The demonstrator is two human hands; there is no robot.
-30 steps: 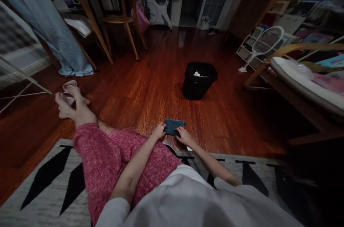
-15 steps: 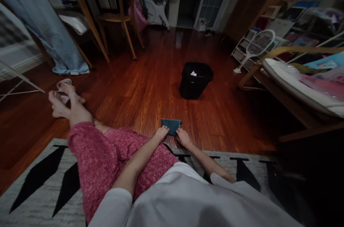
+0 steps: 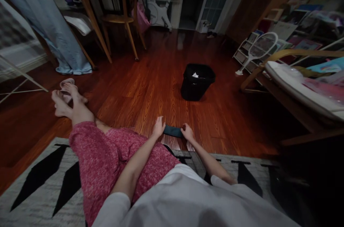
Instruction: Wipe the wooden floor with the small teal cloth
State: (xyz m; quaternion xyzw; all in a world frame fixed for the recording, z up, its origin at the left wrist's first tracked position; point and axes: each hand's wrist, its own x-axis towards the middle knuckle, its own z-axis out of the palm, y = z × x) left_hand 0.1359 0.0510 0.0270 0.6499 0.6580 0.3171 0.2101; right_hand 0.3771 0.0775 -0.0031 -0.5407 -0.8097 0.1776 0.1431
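Note:
A dark teal piece of cloth, folded into a narrow strip, stretches between my two hands just above the wooden floor. My left hand grips its left end, the thumb against the cloth and the fingers pointing up. At the other end, my right hand pinches the cloth between thumb and fingers. Both forearms reach forward past my lap, where the pink trousers lie on the patterned rug.
A black bin with white paper inside stands ahead on the floor. Rightward are a wooden-armed chair and a white racket. A wooden chair and table are at the back left, with an exercise bike behind.
The cloth has gone from a flat, wider rectangle to a narrow strip. My hands have moved apart to its two ends, and the left fingers now point upward.

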